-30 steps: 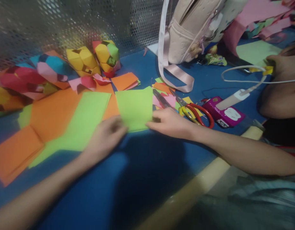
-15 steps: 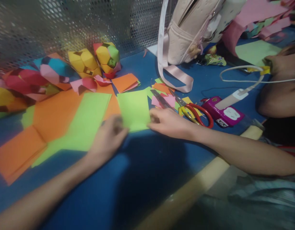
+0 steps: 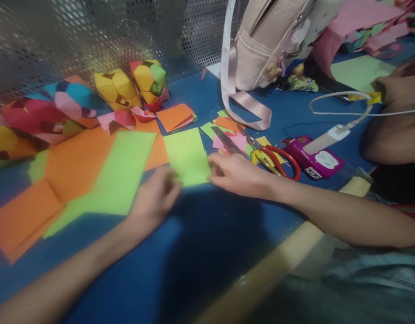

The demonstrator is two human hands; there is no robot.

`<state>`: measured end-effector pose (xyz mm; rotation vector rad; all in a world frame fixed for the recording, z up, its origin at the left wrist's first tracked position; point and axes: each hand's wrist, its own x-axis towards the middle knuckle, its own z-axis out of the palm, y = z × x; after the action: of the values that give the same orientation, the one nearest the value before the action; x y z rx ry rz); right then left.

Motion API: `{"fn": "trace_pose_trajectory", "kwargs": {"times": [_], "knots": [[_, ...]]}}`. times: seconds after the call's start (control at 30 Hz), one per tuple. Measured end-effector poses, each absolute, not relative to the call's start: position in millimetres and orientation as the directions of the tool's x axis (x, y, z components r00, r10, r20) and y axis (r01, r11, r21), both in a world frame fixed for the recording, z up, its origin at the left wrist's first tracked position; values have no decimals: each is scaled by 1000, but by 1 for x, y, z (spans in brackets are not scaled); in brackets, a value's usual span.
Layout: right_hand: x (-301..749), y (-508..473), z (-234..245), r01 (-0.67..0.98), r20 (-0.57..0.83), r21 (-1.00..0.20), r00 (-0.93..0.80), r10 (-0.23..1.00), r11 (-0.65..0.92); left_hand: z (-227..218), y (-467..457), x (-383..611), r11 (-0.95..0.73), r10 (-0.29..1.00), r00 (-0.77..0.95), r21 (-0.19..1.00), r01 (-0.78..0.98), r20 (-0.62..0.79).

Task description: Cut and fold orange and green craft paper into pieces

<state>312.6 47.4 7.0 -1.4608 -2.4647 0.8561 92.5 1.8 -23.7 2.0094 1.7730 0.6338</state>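
Note:
A yellow-green sheet of paper [image 3: 187,155] lies on the blue table between my hands. My right hand [image 3: 237,174] pinches its right edge near the lower corner, thumb and fingers closed. Slightly blurred, my left hand [image 3: 158,192] is at the lower left corner, its fingers curled in on the paper's edge. To the left are a larger green sheet [image 3: 124,171], an orange sheet [image 3: 79,164] and a folded orange piece [image 3: 27,220]. Beyond my right hand lie scissors with red and yellow handles [image 3: 278,162], over small paper scraps [image 3: 239,142].
Several colourful folded paper shapes [image 3: 116,87] stand along the perforated metal panel [image 3: 190,40]. A pale bag [image 3: 261,58] with a hanging strap is at the back. On the right are a purple power adapter [image 3: 313,157] with a white cable and another person's hand [image 3: 398,87].
The near left part of the yellow-green sheet has shifted slightly right, along with my left hand. My right hand stays almost in place.

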Motion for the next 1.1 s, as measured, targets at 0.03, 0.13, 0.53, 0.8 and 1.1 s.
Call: {"fn": "trace_pose_trajectory", "kwargs": {"times": [0.03, 0.13, 0.53, 0.8, 1.1], "knots": [[313, 47, 7, 760, -158, -538, -517, 841, 366, -24, 2, 92, -142, 990, 115, 545, 826, 85], [313, 47, 7, 761, -165, -530, -525, 835, 374, -24, 3, 92, -183, 983, 157, 492, 851, 94], [316, 44, -2, 723, -103, -538, -567, 817, 433, -34, 8, 88, -385, 919, 344, 257, 886, 191], [320, 40, -25, 695, 82, -416, -614, 785, 587, -36, 8, 86, -444, 888, 401, 191, 875, 224], [317, 32, -17, 600, 273, -2, -769, 577, 800, -27, 11, 87, -526, 843, 487, 161, 835, 230]]}}
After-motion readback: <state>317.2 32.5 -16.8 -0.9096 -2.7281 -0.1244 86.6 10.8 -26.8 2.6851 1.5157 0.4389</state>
